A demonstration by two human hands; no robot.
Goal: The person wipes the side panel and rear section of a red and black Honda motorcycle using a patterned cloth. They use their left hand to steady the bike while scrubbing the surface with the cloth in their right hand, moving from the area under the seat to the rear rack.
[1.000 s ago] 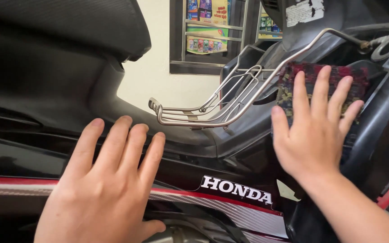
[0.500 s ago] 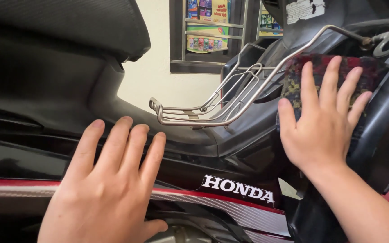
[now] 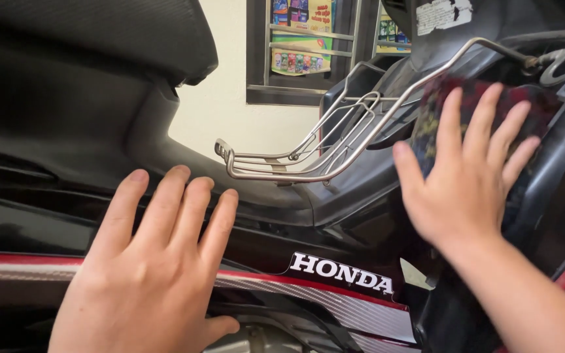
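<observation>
My left hand [image 3: 155, 268] lies flat with fingers spread on the black side panel [image 3: 27, 229] of a motorbike, just below the seat [image 3: 80, 39]. My right hand [image 3: 469, 176] presses a dark red and black patterned cloth [image 3: 537, 111] against the inner leg-shield panel [image 3: 557, 183] on the right. The cloth is partly hidden under the fingers. A chrome wire rack [image 3: 308, 153] sits between the two hands, above the bike's centre tunnel.
A red and silver stripe with white lettering [image 3: 335, 287] runs along the lower body panel. Behind the bike are a cream wall [image 3: 230, 111] and a window grille with colourful packages [image 3: 302, 46]. A metal hook [image 3: 560, 59] hangs at the upper right.
My right hand has slid the cloth slightly up and to the right on the leg-shield panel. My left hand has stayed flat in the same place.
</observation>
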